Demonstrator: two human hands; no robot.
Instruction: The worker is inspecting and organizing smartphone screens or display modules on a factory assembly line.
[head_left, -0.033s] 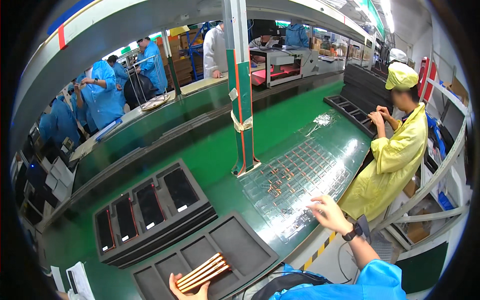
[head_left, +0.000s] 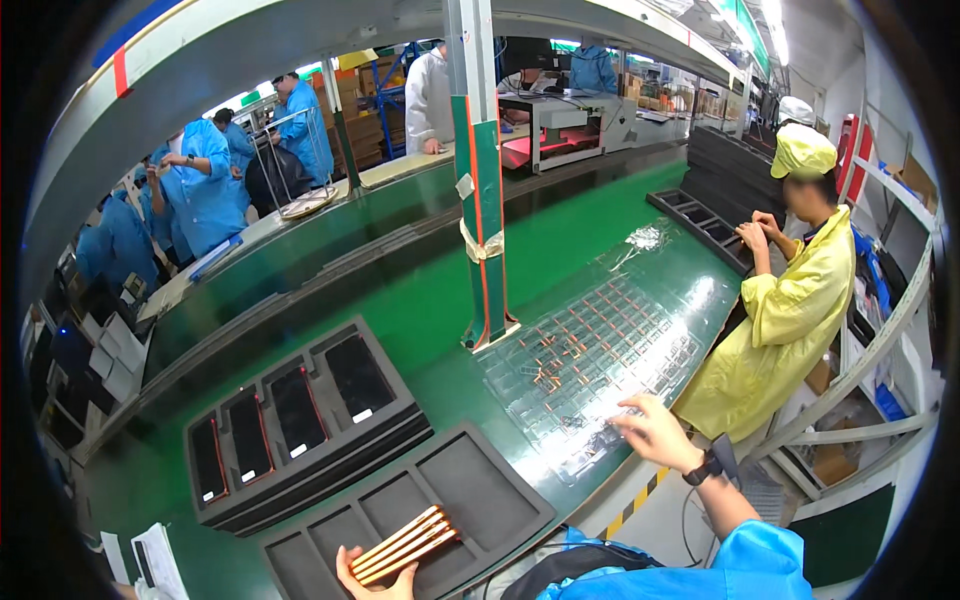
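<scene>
At the bottom, my left hand (head_left: 385,580) is wrapped round a stack of flat orange-edged pieces (head_left: 408,545), dark between their bright edges. The stack is tilted above a dark grey foam tray (head_left: 510,515) with several recesses. My right hand (head_left: 655,432) hovers by the near right edge of a clear plastic tray (head_left: 590,365). Its fingers are apart and bent, and I see nothing in them. Small copper-coloured parts (head_left: 548,378) lie in and on the clear tray, most of them loose near its left side.
Stacked foam trays (head_left: 405,400) with black flat pieces in the top one stand to the left. A green-and-grey post (head_left: 487,230) rises from the green bench (head_left: 400,310). On the right, a person in yellow (head_left: 790,290) works at another foam tray (head_left: 700,225). Papers (head_left: 160,565) lie lower left.
My right hand has shifted very slightly to the left. The left hand and its stack look the same.
</scene>
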